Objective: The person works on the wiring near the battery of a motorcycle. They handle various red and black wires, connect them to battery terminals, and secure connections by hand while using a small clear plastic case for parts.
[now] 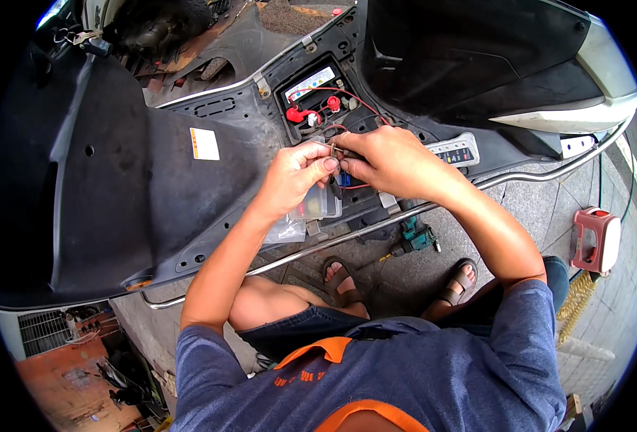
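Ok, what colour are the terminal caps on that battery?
Red, both terminal caps on the battery, clearest in the head view.

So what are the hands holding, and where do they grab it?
Both the left hand and right hand pinch a thin wire between fingertips, near its bare end.

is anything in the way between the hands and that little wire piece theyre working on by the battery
Nothing visible: the left hand and right hand already pinch the small wire piece between their fingertips, just below the battery.
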A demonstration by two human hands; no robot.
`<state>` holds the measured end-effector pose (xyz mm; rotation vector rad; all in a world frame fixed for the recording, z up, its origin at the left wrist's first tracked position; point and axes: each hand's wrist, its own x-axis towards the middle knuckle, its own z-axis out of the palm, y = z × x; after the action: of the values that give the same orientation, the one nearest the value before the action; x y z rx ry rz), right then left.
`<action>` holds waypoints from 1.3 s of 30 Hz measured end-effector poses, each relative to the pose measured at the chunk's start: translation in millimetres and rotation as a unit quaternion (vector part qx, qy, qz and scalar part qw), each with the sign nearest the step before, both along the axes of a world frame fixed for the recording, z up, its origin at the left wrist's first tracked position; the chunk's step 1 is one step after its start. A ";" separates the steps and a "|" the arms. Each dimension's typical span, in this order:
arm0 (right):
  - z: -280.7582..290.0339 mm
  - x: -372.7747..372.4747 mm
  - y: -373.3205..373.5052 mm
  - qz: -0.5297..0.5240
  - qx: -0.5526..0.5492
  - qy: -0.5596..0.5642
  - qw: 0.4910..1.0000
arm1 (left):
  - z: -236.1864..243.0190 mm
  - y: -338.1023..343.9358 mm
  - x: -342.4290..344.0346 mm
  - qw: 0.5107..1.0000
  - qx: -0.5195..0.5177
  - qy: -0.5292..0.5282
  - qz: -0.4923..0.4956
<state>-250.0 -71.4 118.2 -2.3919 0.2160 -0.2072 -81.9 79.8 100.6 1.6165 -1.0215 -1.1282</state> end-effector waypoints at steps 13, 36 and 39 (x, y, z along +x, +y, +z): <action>5.5 1.3 -0.2 0.019 0.106 -0.005 0.994 | 5.6 0.6 1.8 1.000 0.021 -0.005 -0.018; -39.0 54.1 2.3 -0.211 0.427 -0.242 0.845 | -7.1 -24.0 24.1 0.972 -0.037 0.207 0.102; -36.1 59.2 -3.3 -0.221 0.426 -0.243 0.843 | -18.1 -35.0 41.7 0.985 -0.027 0.043 0.167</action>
<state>-190.8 -74.7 82.1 -1.3161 0.4955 -0.7497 -40.2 44.8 82.4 1.6097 -0.6867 -0.9253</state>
